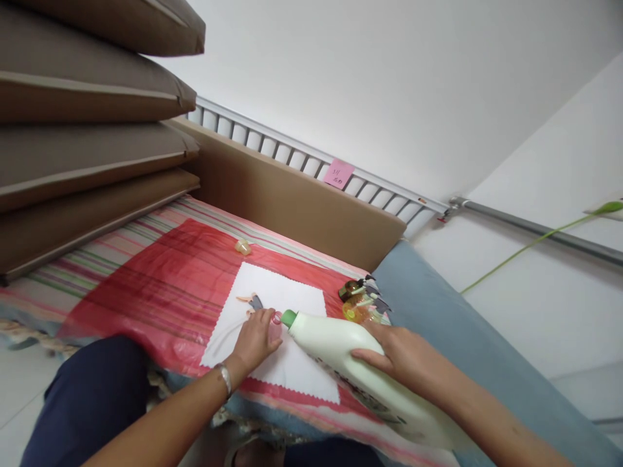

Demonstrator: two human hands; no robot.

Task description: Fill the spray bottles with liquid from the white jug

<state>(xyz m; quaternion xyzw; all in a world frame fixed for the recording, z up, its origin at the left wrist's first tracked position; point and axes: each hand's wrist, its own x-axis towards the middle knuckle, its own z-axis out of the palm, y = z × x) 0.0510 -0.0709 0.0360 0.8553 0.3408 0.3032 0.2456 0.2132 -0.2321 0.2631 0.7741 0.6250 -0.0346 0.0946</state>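
Note:
My right hand (pixel 406 357) grips a large white bottle (pixel 341 347) with a green spout, tilted so the spout points left. The spout meets the mouth of a small pink bottle (pixel 275 326), which my left hand (pixel 253 340) holds upright on a white cloth (pixel 282 298). The cloth lies on a red plastic sheet (pixel 170 285) over a striped bed cover. A watch is on my left wrist.
A small yellowish cap (pixel 243 246) lies on the red sheet behind the cloth. Small bottles and a card of items (pixel 360 298) sit at the right of the cloth. Stacked brown cushions (pixel 87 130) rise at left. A cardboard panel (pixel 292 201) stands against the railing.

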